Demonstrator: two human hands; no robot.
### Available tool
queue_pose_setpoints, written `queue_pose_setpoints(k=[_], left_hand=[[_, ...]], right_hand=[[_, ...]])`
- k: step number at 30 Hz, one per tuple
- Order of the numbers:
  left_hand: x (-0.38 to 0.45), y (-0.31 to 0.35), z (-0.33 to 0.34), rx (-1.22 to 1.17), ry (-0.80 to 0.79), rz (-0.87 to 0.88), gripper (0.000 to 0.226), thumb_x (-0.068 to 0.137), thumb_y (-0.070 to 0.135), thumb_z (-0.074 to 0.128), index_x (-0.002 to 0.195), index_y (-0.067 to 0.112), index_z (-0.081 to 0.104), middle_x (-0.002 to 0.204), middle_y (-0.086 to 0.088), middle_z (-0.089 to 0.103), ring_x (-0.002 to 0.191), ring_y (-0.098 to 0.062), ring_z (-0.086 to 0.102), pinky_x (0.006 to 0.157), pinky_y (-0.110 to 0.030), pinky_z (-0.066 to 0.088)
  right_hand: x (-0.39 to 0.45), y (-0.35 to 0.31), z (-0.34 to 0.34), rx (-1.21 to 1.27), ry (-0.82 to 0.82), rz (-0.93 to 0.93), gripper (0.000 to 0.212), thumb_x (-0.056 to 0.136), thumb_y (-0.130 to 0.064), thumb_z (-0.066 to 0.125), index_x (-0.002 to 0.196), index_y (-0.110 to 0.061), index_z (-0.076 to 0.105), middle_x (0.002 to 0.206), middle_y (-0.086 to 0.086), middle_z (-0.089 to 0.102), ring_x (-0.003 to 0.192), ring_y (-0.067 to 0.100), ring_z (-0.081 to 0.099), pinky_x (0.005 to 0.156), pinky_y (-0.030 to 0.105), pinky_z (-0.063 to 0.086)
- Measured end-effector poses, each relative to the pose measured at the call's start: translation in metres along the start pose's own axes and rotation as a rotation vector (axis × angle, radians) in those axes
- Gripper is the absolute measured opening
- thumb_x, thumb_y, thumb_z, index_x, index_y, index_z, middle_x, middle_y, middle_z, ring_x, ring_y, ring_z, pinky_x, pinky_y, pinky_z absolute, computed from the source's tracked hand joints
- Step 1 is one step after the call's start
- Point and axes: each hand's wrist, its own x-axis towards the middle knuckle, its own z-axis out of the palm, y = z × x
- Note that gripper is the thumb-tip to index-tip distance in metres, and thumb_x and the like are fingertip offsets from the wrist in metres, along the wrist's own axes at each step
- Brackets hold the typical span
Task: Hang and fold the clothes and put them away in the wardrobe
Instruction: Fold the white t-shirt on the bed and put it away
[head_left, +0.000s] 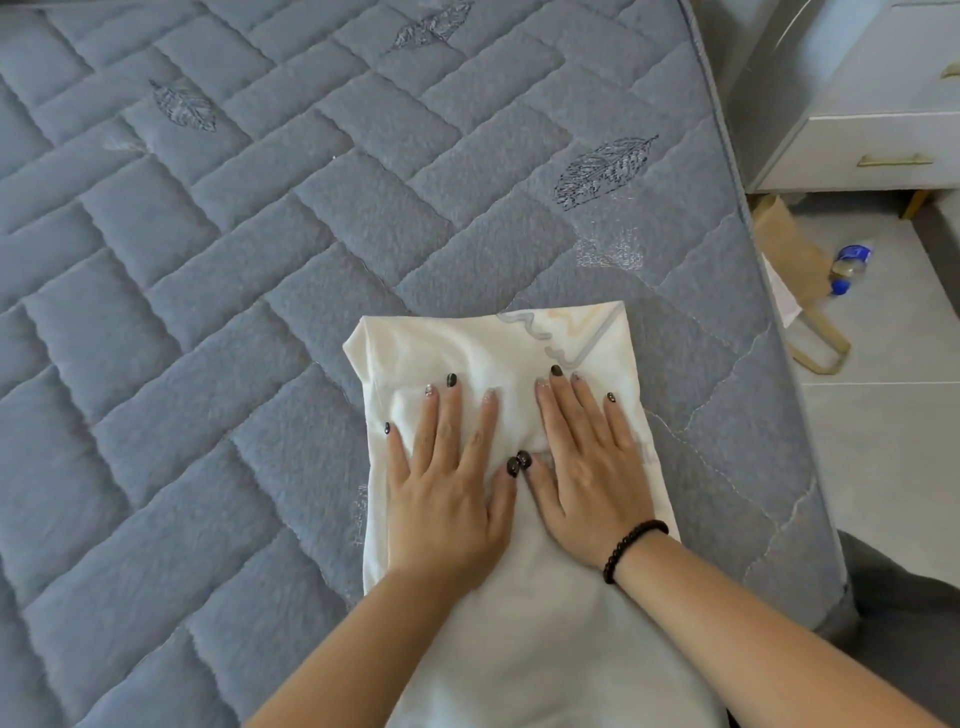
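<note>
Hands: left (441, 499) and right (587, 478) both open, palms flat on shirt (467, 358) | shirt: folded, white, on bed (260, 260) near right edge | step: smoothing fold | next: probably another fold, then lift; wardrobe unseen

Soft cloth everywhere on my feed.
I'm seeing a smooth, matt white garment (467, 358) on the bed (260, 260), its quilted cover fuzzy and stitched; beside it, glossy floor tiles (883, 441) and a matt brown paper bag (789, 254).
</note>
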Motion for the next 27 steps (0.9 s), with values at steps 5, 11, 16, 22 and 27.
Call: queue_pose_setpoints(k=[5, 11, 16, 22, 27], left_hand=[[0.002, -0.003, 0.013, 0.029, 0.057, -0.004, 0.07, 0.091, 0.048, 0.036, 0.155, 0.032, 0.013, 0.163, -0.001, 0.011, 0.151, -0.02, 0.003, 0.118, -0.057, 0.013], [-0.005, 0.0, 0.009, 0.039, 0.052, -0.063, 0.069, 0.093, 0.053, 0.029, 0.155, 0.029, 0.013, 0.163, -0.006, 0.01, 0.151, -0.026, 0.004, 0.12, -0.051, 0.012], [-0.034, 0.001, 0.004, 0.059, 0.062, -0.164, 0.072, 0.094, 0.059, 0.019, 0.156, 0.027, 0.002, 0.163, -0.006, 0.0, 0.151, -0.025, 0.001, 0.121, -0.045, 0.01], [-0.081, -0.005, 0.003, 0.018, 0.078, -0.235, 0.077, 0.091, 0.065, 0.01, 0.152, 0.027, -0.017, 0.163, -0.002, -0.01, 0.15, -0.02, -0.012, 0.121, -0.04, -0.003], [-0.118, 0.005, -0.003, -0.182, 0.16, -0.364, 0.09, 0.092, 0.061, 0.033, 0.154, 0.007, -0.003, 0.162, -0.011, 0.006, 0.15, -0.024, 0.006, 0.121, -0.036, 0.003]], right_hand=[[0.0, -0.001, 0.003, -0.067, -0.022, 0.015, 0.065, 0.093, -0.038, 0.032, 0.15, -0.007, 0.025, 0.155, 0.013, 0.028, 0.145, 0.028, 0.022, 0.117, 0.047, 0.012], [-0.01, -0.006, -0.003, -0.069, -0.026, 0.073, 0.067, 0.095, -0.045, 0.023, 0.151, -0.009, 0.024, 0.157, 0.01, 0.022, 0.147, 0.025, 0.014, 0.119, 0.043, 0.006], [-0.053, -0.002, -0.002, -0.114, -0.082, 0.161, 0.069, 0.094, -0.054, 0.01, 0.154, -0.02, 0.005, 0.161, 0.004, -0.003, 0.148, 0.021, -0.009, 0.12, 0.042, -0.002], [-0.09, 0.007, -0.013, -0.139, -0.173, 0.303, 0.07, 0.095, -0.059, 0.013, 0.145, -0.029, -0.026, 0.156, 0.002, -0.03, 0.146, 0.025, -0.019, 0.119, 0.046, -0.004], [-0.11, 0.009, -0.031, 0.021, -0.267, 0.335, 0.07, 0.098, -0.052, 0.027, 0.152, -0.028, -0.01, 0.159, 0.002, -0.019, 0.147, 0.023, -0.012, 0.12, 0.043, 0.0]])
